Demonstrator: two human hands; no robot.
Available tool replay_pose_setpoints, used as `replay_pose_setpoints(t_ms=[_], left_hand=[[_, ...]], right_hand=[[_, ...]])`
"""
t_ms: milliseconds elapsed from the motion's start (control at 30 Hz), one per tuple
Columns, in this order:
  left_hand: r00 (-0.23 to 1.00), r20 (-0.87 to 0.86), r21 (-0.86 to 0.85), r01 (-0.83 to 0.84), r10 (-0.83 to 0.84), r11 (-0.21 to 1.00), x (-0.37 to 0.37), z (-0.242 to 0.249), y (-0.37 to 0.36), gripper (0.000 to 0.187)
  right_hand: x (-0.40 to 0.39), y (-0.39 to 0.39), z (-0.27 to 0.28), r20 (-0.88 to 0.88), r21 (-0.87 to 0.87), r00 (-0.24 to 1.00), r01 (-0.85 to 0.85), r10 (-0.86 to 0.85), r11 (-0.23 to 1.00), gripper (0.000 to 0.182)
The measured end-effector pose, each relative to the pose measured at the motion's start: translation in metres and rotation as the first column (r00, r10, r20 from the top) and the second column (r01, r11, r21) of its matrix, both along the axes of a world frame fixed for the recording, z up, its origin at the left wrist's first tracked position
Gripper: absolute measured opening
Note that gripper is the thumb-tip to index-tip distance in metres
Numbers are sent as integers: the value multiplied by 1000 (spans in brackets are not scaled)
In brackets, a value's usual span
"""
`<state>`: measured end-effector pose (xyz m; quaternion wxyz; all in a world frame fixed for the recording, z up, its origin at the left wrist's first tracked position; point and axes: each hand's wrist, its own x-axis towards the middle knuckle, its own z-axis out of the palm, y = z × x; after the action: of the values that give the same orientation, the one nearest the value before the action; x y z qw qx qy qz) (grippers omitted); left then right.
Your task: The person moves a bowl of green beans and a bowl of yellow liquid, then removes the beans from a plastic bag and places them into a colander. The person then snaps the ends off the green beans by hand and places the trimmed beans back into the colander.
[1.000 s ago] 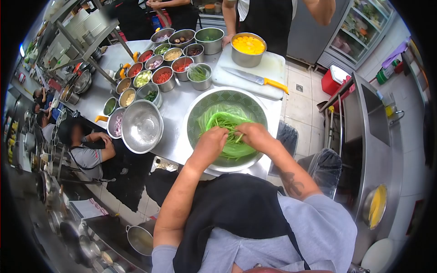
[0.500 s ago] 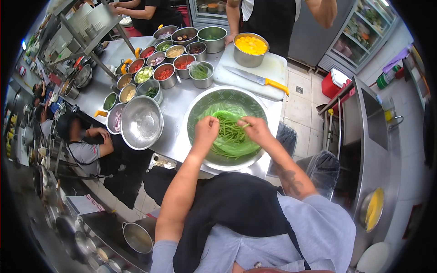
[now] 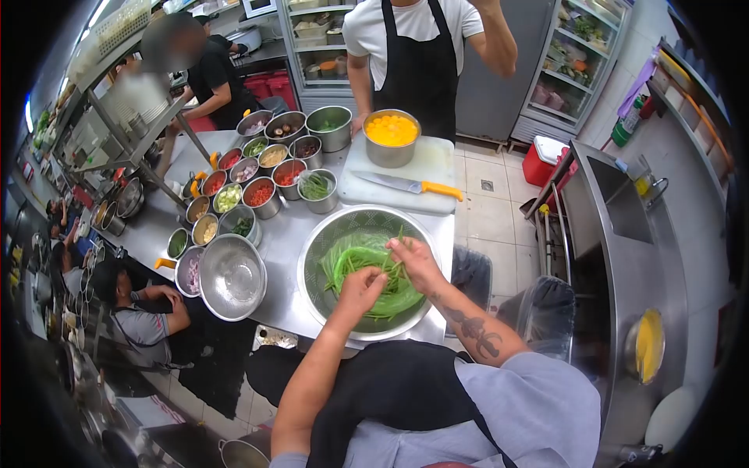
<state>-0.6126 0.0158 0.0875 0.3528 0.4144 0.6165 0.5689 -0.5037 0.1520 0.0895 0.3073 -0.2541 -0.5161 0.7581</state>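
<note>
A large perforated metal colander (image 3: 312, 292) stands in front of me with a green plastic bag (image 3: 406, 296) inside it. Cut green beans (image 3: 355, 261) lie in and around the bag. My left hand (image 3: 363, 287) is over the beans, fingers pinched together; what they hold, if anything, is hard to make out. My right hand (image 3: 416, 261) is closed on a green bean (image 3: 400, 234), whose tip sticks up past the fingers. The two hands are close together over the colander.
Left of the colander sits an empty metal strainer (image 3: 232, 277), near several steel pots of chopped vegetables (image 3: 262, 199). Beyond is a cutting board (image 3: 413, 160) with a yellow-handled knife (image 3: 402, 184) and a pot of egg yolks (image 3: 392, 152). A person in a black apron (image 3: 413, 74) stands opposite.
My hands have come closer together over the beans, the right one now lifting a bean. The bag edge is no longer pinched between both hands. The view has tilted up.
</note>
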Motion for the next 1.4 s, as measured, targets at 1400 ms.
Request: replay_pose_setpoints(t_ms=[1400], left_hand=[[795,-599,111,-34,95,993,-6,-25,-2,26]], right_hand=[[15,18,-16,-165,-580,984,-45,-62,814,26]])
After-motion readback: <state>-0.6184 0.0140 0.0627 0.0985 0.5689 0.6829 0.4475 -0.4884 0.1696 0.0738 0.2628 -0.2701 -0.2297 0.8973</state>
